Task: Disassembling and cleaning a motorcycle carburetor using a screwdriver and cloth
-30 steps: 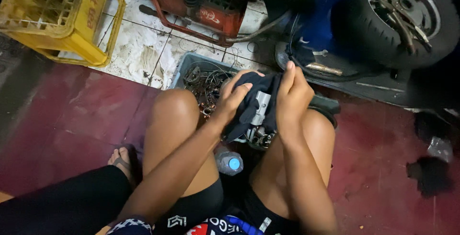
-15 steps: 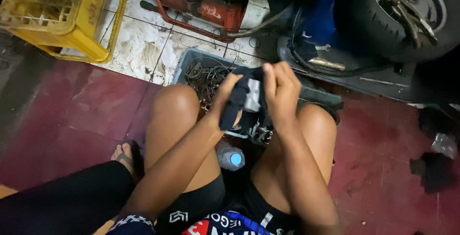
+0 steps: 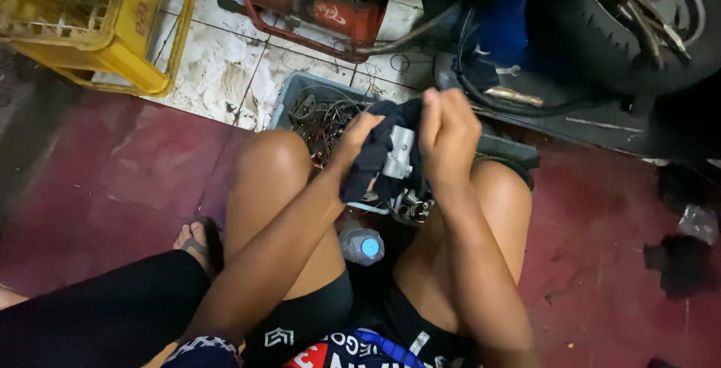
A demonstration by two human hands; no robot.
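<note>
The left hand (image 3: 360, 137) and right hand (image 3: 448, 134) both pinch a dark blue rag (image 3: 377, 159) wrapped round a small grey metal part (image 3: 398, 152), held above the grey tray (image 3: 294, 92) of scrap between the knees, the right hand now raised higher and curled tighter than before.

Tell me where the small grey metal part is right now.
In the head view the grey metal part sits centre frame, wrapped in the dark cloth between the left hand and right hand, above the knees.
</note>
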